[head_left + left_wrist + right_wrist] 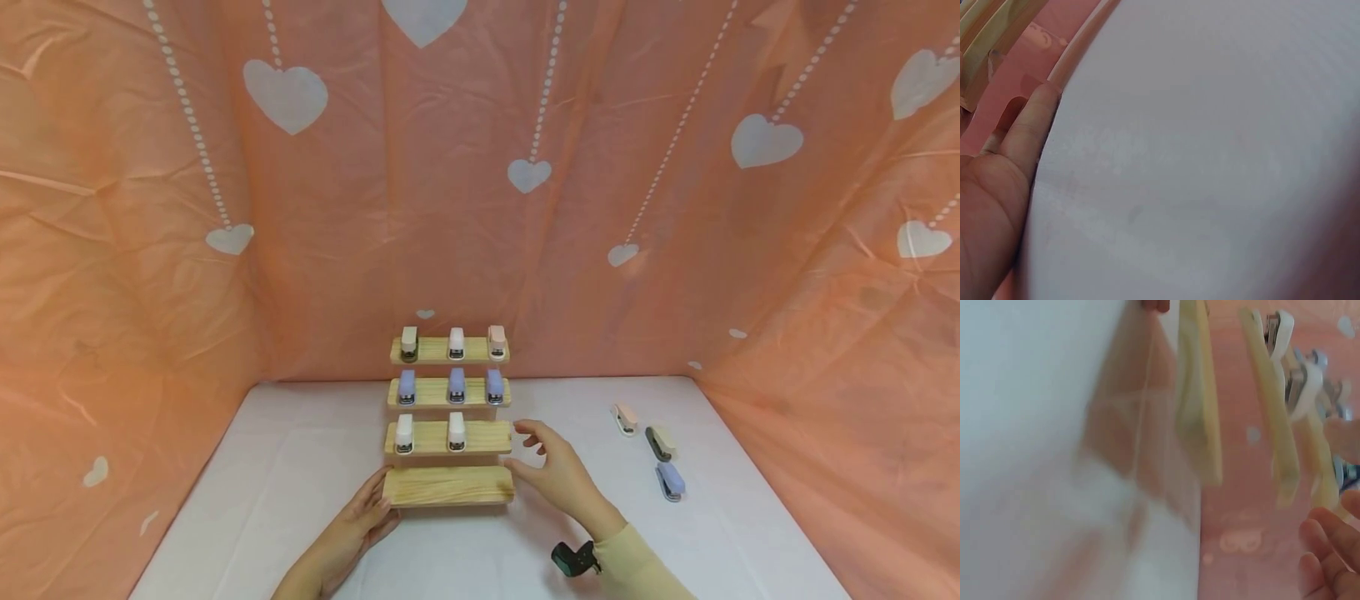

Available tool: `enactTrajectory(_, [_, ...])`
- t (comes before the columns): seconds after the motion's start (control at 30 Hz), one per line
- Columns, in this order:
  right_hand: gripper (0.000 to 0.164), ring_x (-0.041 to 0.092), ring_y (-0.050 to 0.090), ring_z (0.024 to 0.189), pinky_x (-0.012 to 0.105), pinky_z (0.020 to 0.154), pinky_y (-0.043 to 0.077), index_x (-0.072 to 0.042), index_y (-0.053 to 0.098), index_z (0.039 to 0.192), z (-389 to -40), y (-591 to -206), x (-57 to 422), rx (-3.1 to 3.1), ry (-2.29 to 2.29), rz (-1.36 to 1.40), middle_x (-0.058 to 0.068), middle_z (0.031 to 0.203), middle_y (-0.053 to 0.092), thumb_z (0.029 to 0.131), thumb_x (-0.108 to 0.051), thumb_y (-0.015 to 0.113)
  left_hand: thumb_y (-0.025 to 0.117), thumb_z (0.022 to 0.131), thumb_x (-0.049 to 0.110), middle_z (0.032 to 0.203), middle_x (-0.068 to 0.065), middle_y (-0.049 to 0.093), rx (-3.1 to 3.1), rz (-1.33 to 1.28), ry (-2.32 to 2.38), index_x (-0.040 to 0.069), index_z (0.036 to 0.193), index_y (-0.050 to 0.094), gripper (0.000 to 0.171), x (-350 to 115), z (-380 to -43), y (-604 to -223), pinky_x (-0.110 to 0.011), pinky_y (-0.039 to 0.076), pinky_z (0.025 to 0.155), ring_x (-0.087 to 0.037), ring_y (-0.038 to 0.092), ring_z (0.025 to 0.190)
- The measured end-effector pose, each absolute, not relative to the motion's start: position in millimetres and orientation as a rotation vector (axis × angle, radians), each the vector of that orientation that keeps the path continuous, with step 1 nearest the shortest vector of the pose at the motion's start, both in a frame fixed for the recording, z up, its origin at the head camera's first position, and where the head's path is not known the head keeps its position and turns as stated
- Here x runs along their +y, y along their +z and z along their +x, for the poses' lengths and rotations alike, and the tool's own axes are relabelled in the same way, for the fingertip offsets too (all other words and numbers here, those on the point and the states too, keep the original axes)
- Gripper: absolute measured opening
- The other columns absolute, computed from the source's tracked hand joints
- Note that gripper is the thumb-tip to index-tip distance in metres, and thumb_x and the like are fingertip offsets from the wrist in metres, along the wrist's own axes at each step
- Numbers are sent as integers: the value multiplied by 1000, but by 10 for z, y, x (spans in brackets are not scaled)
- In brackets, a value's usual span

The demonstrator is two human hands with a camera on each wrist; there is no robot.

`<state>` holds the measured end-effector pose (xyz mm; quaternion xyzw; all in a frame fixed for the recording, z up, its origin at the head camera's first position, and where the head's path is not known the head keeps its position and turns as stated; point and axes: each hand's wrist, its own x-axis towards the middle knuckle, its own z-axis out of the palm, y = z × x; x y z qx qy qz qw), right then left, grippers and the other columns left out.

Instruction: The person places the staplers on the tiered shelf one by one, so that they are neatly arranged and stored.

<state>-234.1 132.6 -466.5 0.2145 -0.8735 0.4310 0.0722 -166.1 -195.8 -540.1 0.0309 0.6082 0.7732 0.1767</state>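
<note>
The left hand [360,517] holds the left end of the lowest wooden board [450,487], its digits set against the front and back of that end; the left wrist view shows the palm and a finger reaching forward, with the contact itself out of sight. The forearm comes up from the lower left.

The right hand [555,471] is spread and holds nothing: thumb and forefinger form a loose, open curve, the thumb near the right end of the lowest board, the forefinger beside the right end of the third board [491,437]. The right forearm angles in from the lower right, in a pale sleeve [637,567] with a black device [573,559] at the wrist.

Above the hands, the third board carries two white staplers [457,432], at its left and middle. The second board [432,393] bears three lavender staplers [457,385], and the top board [433,351] a cream, a white and a pink one. Well to the right, three more staplers [660,442], pink, cream and lavender, lie on the white table [300,475].
</note>
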Motion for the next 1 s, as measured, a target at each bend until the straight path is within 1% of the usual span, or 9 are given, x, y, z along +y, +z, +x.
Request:
enactTrajectory(0.13, [53, 21, 60, 99, 42, 83, 51, -18, 59, 126, -2345, -4723, 1564, -2629, 1244, 569, -5, 116, 63, 79, -23, 82, 49, 102, 25, 157, -27, 2, 1714, 96, 2186, 14, 156, 1, 73, -1960, -1660, -5405, -35, 37, 109, -37, 15, 142])
enactTrajectory(0.17, [53, 20, 60, 99, 40, 83, 51, -18, 59, 126, -2349, -4743, 1628, -2630, 1225, 549, -6, 115, 63, 79, -23, 83, 49, 102, 25, 157, -27, 2, 1713, 94, 2185, 14, 156, 1, 73, -1958, -1660, -5407, -35, 37, 109, -37, 16, 142])
enactTrajectory(0.3, [53, 19, 60, 99, 40, 84, 51, -17, 60, 125, -2348, -4804, 1894, -2643, 1190, 461, -5, 115, 63, 78, -22, 83, 49, 102, 25, 157, -27, 2, 1707, 94, 2187, 14, 156, 0, 74, -1953, -1660, -5413, -34, 37, 109, -36, 17, 142])
enactTrajectory(0.4, [54, 21, 59, 101, 43, 85, 50, -13, 59, 126, -2337, -4827, 2090, -2653, 1169, 411, 2, 119, 64, 78, -22, 83, 49, 102, 25, 157, -27, 3, 1707, 89, 2195, 13, 156, 1, 74, -1954, -1663, -5415, -35, 38, 109, -35, 17, 141])
enactTrajectory(0.57, [57, 30, 57, 107, 47, 89, 47, -7, 57, 128, -2295, -4873, 2396, -2666, 1142, 346, 14, 124, 61, 79, -24, 82, 50, 102, 23, 158, -25, 3, 1708, 81, 2207, 13, 156, 2, 74, -1956, -1669, -5417, -35, 38, 109, -35, 18, 141])
enactTrajectory(0.67, [60, 34, 54, 111, 50, 92, 44, -4, 54, 130, -2264, -4893, 2556, -2686, 1146, 296, 17, 127, 59, 82, -29, 79, 50, 102, 23, 158, -24, 2, 1710, 83, 2208, 13, 156, 2, 73, -1957, -1672, -5427, -35, 38, 109, -35, 19, 141])
enactTrajectory(0.8, [66, 35, 50, 117, 54, 96, 43, -3, 51, 134, -2239, -4908, 2739, -2730, 1103, 217, 18, 130, 56, 83, -39, 76, 50, 101, 22, 159, -23, 1, 1704, 86, 2213, 14, 156, 2, 73, -1962, -1671, -5441, -34, 38, 109, -35, 18, 141])
enactTrajectory(0.9, [69, 39, 46, 122, 59, 100, 40, -2, 50, 135, -2230, -4911, 2857, -2751, 1099, 157, 21, 132, 53, 84, -41, 75, 50, 101, 23, 158, -24, 2, 1699, 80, 2217, 14, 156, 2, 74, -1968, -1672, -5445, -34, 38, 109, -34, 19, 141])
enactTrajectory(1.0, [71, 44, 40, 127, 63, 103, 34, 0, 48, 136, -2218, -4914, 2963, -2766, 1123, 95, 26, 134, 50, 85, -42, 74, 50, 101, 23, 157, -26, 4, 1699, 71, 2218, 14, 156, 2, 74, -1972, -1673, -5444, -34, 38, 109, -32, 22, 140])
